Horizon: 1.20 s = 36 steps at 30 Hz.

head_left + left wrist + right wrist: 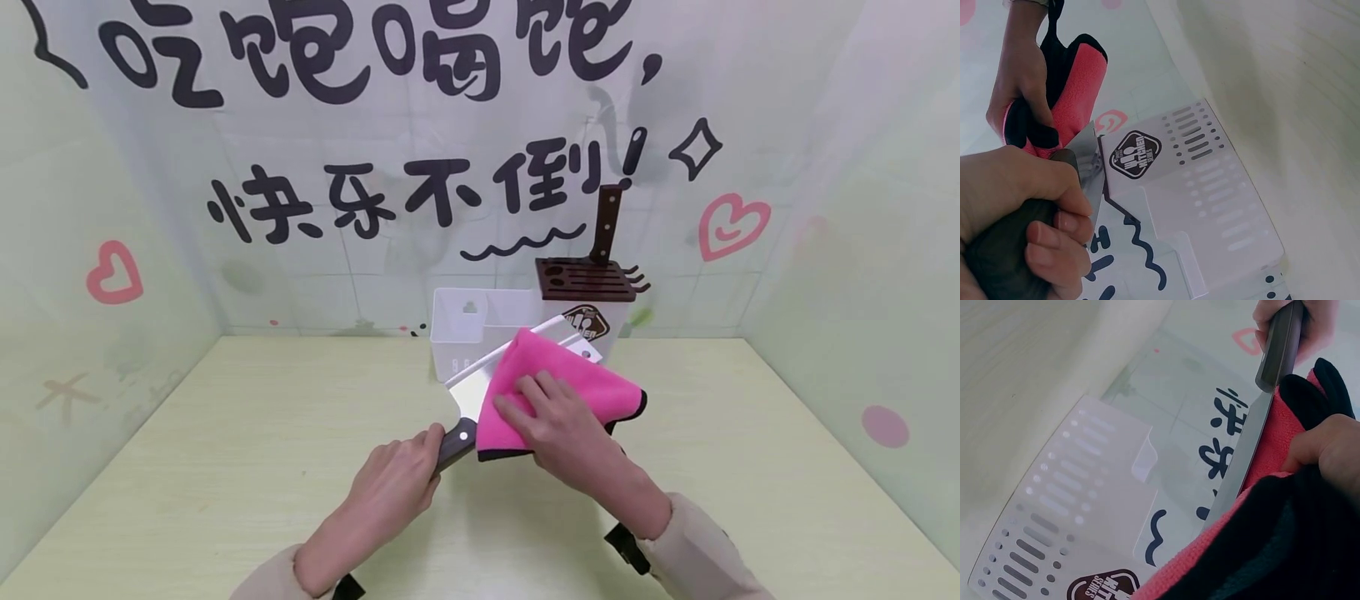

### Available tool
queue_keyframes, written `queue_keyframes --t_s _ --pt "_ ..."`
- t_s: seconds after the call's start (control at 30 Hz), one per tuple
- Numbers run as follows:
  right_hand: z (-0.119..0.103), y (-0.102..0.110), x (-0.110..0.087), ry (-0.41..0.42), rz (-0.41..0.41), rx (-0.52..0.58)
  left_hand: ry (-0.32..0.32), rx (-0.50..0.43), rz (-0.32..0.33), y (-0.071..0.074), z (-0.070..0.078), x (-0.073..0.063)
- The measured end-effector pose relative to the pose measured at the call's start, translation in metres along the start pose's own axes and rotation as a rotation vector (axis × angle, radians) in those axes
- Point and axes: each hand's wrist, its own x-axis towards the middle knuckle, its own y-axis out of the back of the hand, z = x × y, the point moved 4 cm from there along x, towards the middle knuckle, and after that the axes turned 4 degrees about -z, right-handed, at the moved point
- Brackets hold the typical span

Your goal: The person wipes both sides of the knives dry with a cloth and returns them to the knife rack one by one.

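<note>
A broad-bladed cleaver (471, 395) is held up in the air over the table, its flat face slanting away to the upper right. My left hand (397, 473) grips its dark riveted handle (1007, 250), fingers wrapped round it. Over much of the blade lies a pink cloth (588, 379) with black edging. My right hand (558, 429) holds this cloth against the blade, fingertips on the upper face. From the right wrist view, the thumb (1329, 447) bears on the cloth's other side, close to the cleaver's handle (1280, 347). The blade's middle is hidden by the cloth.
Behind the cleaver, against the back wall, stands a white knife holder (450, 329) with open compartments and a slotted brown top (585, 286). A brown-handled knife (609, 218) stands upright in that top. Printed walls enclose the pale wooden table (300, 417) at the back and both sides.
</note>
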Motion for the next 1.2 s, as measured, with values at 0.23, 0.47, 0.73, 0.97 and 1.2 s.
queue_keyframes --t_s 0.23,0.47,0.73,0.97,1.2 --pt "-0.003 -0.001 -0.002 0.034 -0.013 0.007 0.003 0.028 0.005 -0.002 0.0 0.0" --pt "0.004 -0.004 -0.005 0.02 0.0 0.02 -0.014 0.068 0.043 -0.002 0.0 -0.002" --pt "0.021 -0.008 -0.01 -0.014 0.022 0.013 -0.012 0.088 0.071 -0.004 -0.003 -0.005" --pt "0.04 -0.011 -0.017 -0.069 0.024 0.011 -0.019 0.099 0.079 -0.005 -0.004 -0.007" --pt "0.056 -0.014 -0.019 -0.126 0.024 0.024 -0.022 0.116 0.072 -0.006 -0.004 -0.009"
